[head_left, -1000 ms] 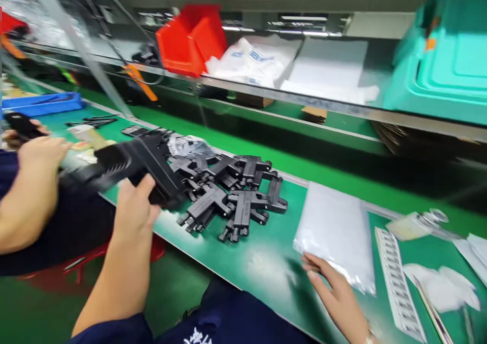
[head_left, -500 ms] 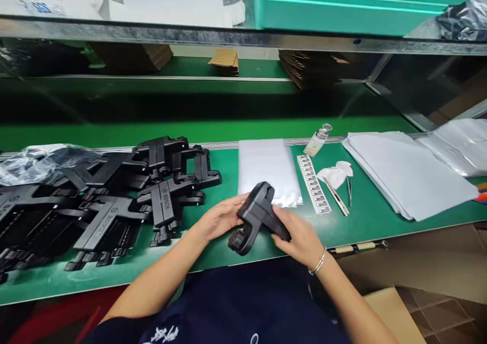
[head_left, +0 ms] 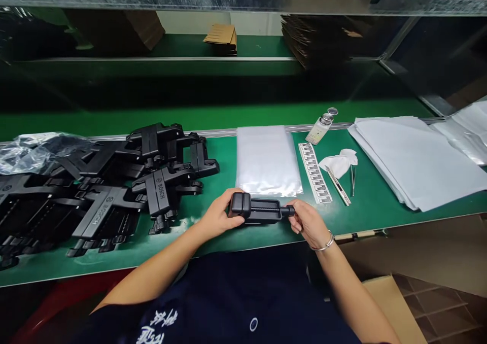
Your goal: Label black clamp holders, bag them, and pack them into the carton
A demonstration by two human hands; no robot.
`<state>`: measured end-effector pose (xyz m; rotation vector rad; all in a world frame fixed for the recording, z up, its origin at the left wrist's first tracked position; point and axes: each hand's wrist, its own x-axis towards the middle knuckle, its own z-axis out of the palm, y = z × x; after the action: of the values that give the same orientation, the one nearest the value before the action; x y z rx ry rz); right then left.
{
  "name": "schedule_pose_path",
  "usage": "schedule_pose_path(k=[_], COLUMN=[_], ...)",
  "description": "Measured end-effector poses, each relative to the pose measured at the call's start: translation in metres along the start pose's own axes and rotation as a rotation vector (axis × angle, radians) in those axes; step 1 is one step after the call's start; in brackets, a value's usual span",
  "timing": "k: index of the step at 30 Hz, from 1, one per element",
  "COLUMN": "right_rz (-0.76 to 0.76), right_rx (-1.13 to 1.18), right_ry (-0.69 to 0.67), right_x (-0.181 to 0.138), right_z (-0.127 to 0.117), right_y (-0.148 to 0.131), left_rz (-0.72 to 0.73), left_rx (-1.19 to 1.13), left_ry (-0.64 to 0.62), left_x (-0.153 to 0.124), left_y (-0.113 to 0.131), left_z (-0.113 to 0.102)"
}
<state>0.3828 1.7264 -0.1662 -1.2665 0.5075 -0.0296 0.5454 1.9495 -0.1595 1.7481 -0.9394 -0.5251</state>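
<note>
Between my hands, above the front of the bench, lies a black plastic clamp bracket (head_left: 265,210). Its hollow side faces up and shows a ribbed rod running along a trough. My left hand (head_left: 222,214) grips the thick head at the left end, thumb in front. At the other end, the fingers of my right hand (head_left: 306,222) pinch the small knob (head_left: 288,211). Just behind the bracket is a stack of clear plastic bags (head_left: 266,159). Several similar black brackets (head_left: 160,194) marked BOSCH are piled to the left.
Right of the bags are a label strip (head_left: 315,174), a small pump bottle (head_left: 319,129), white tissue (head_left: 340,162) and tweezers (head_left: 338,185). White sheets (head_left: 418,159) lie farther right. A metal shelf edge (head_left: 228,0) crosses overhead. Crumpled plastic (head_left: 41,151) rests at far left.
The bracket has been turned from slanted to level, hollow side up. My left hand has closed on its head, and my right hand has shifted to the knob. The view has tilted down.
</note>
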Motion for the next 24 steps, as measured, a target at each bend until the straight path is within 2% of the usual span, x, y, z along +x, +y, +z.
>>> schedule_pose_path(k=[3, 6, 8, 10, 12, 14, 16, 19, 21, 24], right_rz=[0.004, -0.103, -0.304, -0.601, -0.892, -1.05, -0.98, -0.622, -0.466, -0.439], right_rx=[0.074, -0.083, -0.331, -0.644, -0.898, -0.99, -0.904, -0.58, -0.402, -0.325], right_ry=[-0.037, -0.052, -0.017, 0.009, 0.004, 0.008, 0.052, 0.017, -0.017, -0.026], right_x=[0.002, 0.001, -0.003, -0.008, -0.014, -0.019, -0.02, -0.015, -0.011, -0.007], right_z=[0.003, 0.003, 0.003, 0.005, 0.007, 0.009, 0.008, 0.008, 0.009, 0.01], right_y=[-0.007, -0.011, -0.013, -0.016, -0.019, -0.017, -0.01, 0.005, 0.014, 0.017], left_rz=[0.057, 0.05, -0.029, -0.169, -0.343, -0.457, -0.404, -0.179, -0.089, 0.029], left_rx=[0.019, -0.011, -0.095, -0.279, -0.514, -0.686, -0.717, -0.578, -0.454, -0.289], left_ry=[-0.032, 0.001, 0.106, 0.204, 0.206, 0.171, 0.208, 0.261, 0.207, 0.059], left_x=[-0.004, -0.007, -0.005, 0.0, 0.004, 0.007, 0.006, 0.0, -0.003, -0.005], left_y=[-0.005, -0.006, -0.005, -0.003, 0.0, 0.004, 0.01, 0.018, 0.022, 0.023], left_z=[-0.002, -0.002, 0.001, 0.006, 0.011, 0.016, 0.019, 0.019, 0.016, 0.009])
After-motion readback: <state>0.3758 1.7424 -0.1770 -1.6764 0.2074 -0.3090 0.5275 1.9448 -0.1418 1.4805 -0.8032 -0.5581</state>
